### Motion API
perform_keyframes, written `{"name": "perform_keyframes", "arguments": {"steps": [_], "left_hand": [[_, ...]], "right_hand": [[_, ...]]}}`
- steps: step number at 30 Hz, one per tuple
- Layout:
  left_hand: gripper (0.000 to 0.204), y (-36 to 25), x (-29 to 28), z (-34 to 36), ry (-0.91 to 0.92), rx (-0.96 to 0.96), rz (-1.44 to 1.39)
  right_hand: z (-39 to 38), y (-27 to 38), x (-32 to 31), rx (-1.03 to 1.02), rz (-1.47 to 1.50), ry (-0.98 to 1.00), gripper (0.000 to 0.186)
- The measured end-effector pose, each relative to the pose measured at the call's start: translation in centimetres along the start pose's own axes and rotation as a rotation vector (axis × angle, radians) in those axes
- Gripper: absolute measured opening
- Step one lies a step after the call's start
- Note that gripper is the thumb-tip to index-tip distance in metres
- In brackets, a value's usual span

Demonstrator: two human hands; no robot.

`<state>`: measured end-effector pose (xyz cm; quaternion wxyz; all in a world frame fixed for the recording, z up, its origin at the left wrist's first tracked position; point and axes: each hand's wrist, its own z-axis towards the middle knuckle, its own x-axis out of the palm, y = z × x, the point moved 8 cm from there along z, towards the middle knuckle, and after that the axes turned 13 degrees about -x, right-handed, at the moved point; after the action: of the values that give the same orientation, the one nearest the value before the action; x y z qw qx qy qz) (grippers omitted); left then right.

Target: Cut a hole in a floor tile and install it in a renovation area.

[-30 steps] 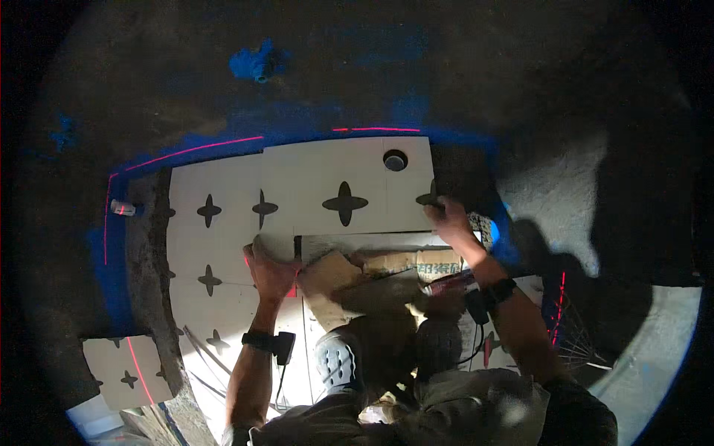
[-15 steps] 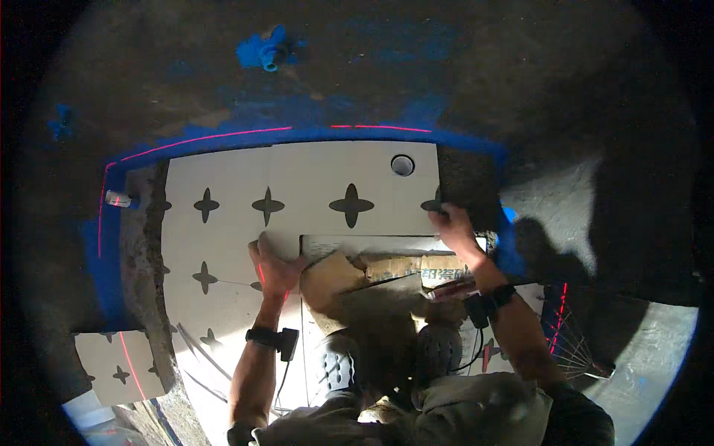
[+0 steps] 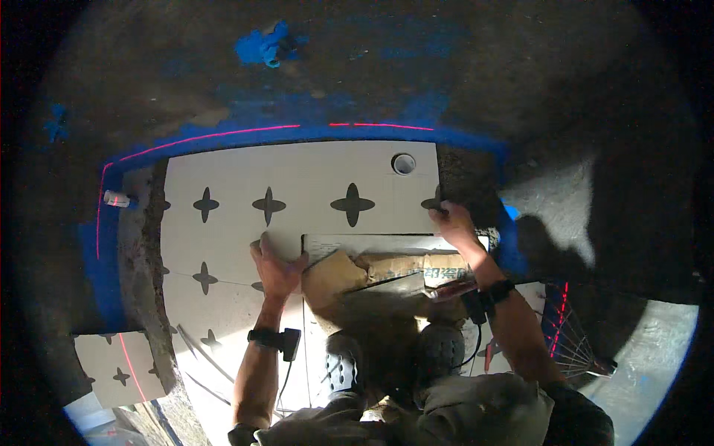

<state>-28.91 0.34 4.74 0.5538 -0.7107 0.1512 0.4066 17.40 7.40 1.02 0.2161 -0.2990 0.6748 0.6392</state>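
A white tile [image 3: 320, 175] with dark star-shaped marks lies on the floor ahead of me. My right hand [image 3: 454, 224] is closed over its near right corner, thumb and fingers at the edge. My left hand [image 3: 279, 271] rests on the white tiled surface near the left end of the tile's front edge, fingers apart and thumb out to the right. A flat grey trowel [image 3: 390, 288] with a reddish handle [image 3: 452, 290] lies on brown cardboard [image 3: 335, 279] between my arms.
A roll of tape [image 3: 404, 163] stands on the tile. Blue coating and red laser lines border the tiled area. A small white cylinder [image 3: 117, 199] lies at the left, a loose patterned tile [image 3: 100, 364] below it. A wire whisk [image 3: 580, 353] is at the right.
The view has shifted slightly. Both hands stay in nearly the same places, and the tile shows no clear movement.
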Motion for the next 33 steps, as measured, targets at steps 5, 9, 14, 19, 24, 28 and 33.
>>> {"name": "perform_keyframes", "arguments": {"steps": [5, 9, 14, 19, 24, 28, 33], "left_hand": [[0.097, -0.3, -0.3, -0.1, -0.05, 0.196, 0.124], [0.099, -1.1, 0.7, -0.1, -0.066, 0.187, 0.098], [0.1, 0.0, 1.0, -0.6, 0.012, 0.078, 0.139], [0.092, 1.4, -0.3, -0.6, -0.084, 0.167, 0.16], [0.091, 0.5, -1.9, -1.2, -0.029, 0.026, 0.093], [0.101, 1.9, -2.0, -2.2, -0.073, -0.015, 0.223], [0.104, 1.6, -1.5, -3.3, 0.042, -0.051, 0.185]], "right_hand": [[-0.3, 2.0, -0.7, -0.059, -0.056, 0.007, 0.028], [-0.2, 0.7, -1.7, -0.055, -0.101, -0.058, 0.029], [0.1, 0.8, -1.1, 0.018, -0.127, 0.042, 0.033], [-0.6, -1.7, 1.7, 0.143, -0.048, 0.115, 0.041], [-0.7, -3.5, 1.5, 0.073, -0.153, 0.215, 0.038], [-2.0, -0.7, 1.2, -0.082, 0.048, -0.011, 0.029], [-3.7, -3.4, 1.2, 0.082, 0.152, 0.027, 0.022]]}}
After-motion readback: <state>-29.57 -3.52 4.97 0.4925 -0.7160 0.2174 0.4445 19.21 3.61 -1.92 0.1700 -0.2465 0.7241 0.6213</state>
